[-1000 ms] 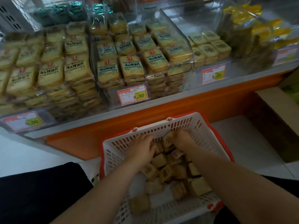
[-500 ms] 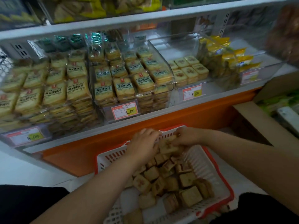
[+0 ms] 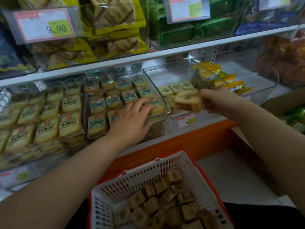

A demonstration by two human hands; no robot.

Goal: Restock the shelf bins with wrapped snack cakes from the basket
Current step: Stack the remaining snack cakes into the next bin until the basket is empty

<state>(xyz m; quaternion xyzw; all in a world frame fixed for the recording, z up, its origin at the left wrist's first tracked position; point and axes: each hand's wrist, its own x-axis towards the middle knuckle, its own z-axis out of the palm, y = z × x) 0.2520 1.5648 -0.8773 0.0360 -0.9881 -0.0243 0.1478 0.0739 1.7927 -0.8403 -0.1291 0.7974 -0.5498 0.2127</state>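
Reaching across the middle of the frame, the right hand (image 3: 219, 101) pinches a stack of wrapped snack cakes (image 3: 188, 101) between thumb and curled fingers, holding it just above the front lip of a clear shelf bin (image 3: 166, 75) at centre right. Behind the cakes already lying at the front of that bin, much of its floor is bare, with open room toward its back wall. The left hand (image 3: 132, 119) lies left of centre with fingers fairly straight, resting on the packets in the neighbouring clear bin (image 3: 85, 100); whether it has hold of any packet I cannot tell. That bin is packed nearly to its rim with labelled square packets (image 3: 97, 122), and more of the same fill the bin at the left edge.

At the bottom centre sits a white basket with a red rim (image 3: 165, 171), its floor covered by loose wrapped snack cakes; its near side runs off the bottom of the frame. An orange shelf edge (image 3: 198, 141) runs between basket and bins, and the pale floor to the right of the basket is open.

Yellow packets (image 3: 231, 83) fill a bin at right. Along the top, yellow and green bags sit behind price tags (image 3: 44, 25); one reads 9.90, the others are blurred. The tag under the cake bin (image 3: 186, 120) is partly legible. A cardboard box (image 3: 283, 100) is cut off at the right edge.
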